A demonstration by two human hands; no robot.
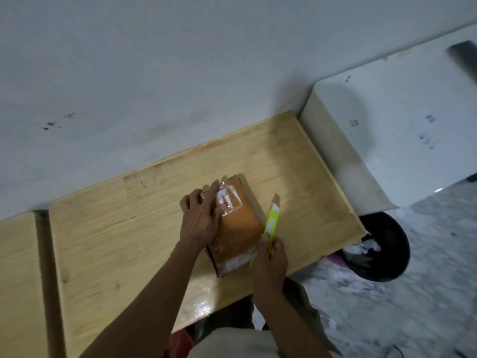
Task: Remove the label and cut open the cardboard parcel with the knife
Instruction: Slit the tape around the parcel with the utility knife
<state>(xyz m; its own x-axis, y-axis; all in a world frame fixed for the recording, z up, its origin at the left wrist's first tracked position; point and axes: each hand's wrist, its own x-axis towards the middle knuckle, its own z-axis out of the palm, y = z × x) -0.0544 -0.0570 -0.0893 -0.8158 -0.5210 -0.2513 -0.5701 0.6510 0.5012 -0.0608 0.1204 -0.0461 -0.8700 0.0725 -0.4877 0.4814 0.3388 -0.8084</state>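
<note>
Parcel (pixel 236 229) on table (pixel 296 177), left hand (pixel 200 218) flat on it, right hand (pixel 271 259) grip closed around knife (pixel 270 223), bin (pixel 382 244) nearby

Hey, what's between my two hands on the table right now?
In the head view, the cardboard parcel lies between them: the left hand presses its taped top, and the right hand holds the yellow-green knife along its right side.

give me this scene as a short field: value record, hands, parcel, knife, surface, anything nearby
left hand: flat on the parcel's top, pressing it down
right hand: gripping the knife
parcel: brown cardboard, taped, lying on the table
label: white remnants at the parcel's far end
knife: yellow-green utility knife along the parcel's right side
table: light wood
bin: black, on the floor to the right
</note>
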